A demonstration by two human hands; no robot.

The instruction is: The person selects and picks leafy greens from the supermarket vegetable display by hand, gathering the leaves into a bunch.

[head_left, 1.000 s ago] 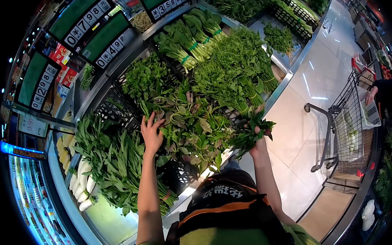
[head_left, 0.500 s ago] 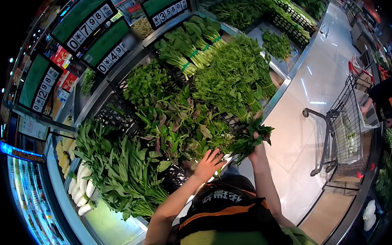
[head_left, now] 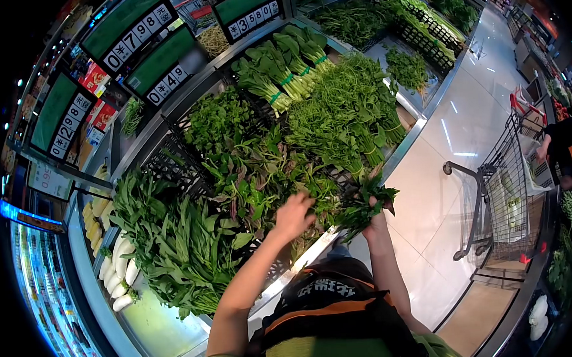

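My right hand (head_left: 377, 220) is closed around a bunch of dark leafy greens (head_left: 363, 203), held at the front right edge of the display. My left hand (head_left: 294, 217) is over loose green and purple-tinged leaves (head_left: 251, 187) in the middle of the stand. Its fingers are apart and slightly blurred, and I see nothing held in them. To the left lies a big heap of long-leaved greens (head_left: 180, 249). Fine-leaved greens (head_left: 341, 111) are piled beyond my right hand, beside bok choy bundles (head_left: 287, 81) tied with green bands.
A metal rim (head_left: 312, 249) borders the stand in front of me. White radishes (head_left: 119, 271) lie at the left. Price signs (head_left: 161, 75) rise behind the vegetables. A shopping cart (head_left: 503, 186) stands on the tiled floor (head_left: 423, 203) at the right, with another person's arm (head_left: 543, 149) beside it.
My left hand has moved forward and slightly left, farther over the loose leaves, its fingers less stretched. My right hand stays nearly in place with the bunch. The other person's arm has shifted slightly.
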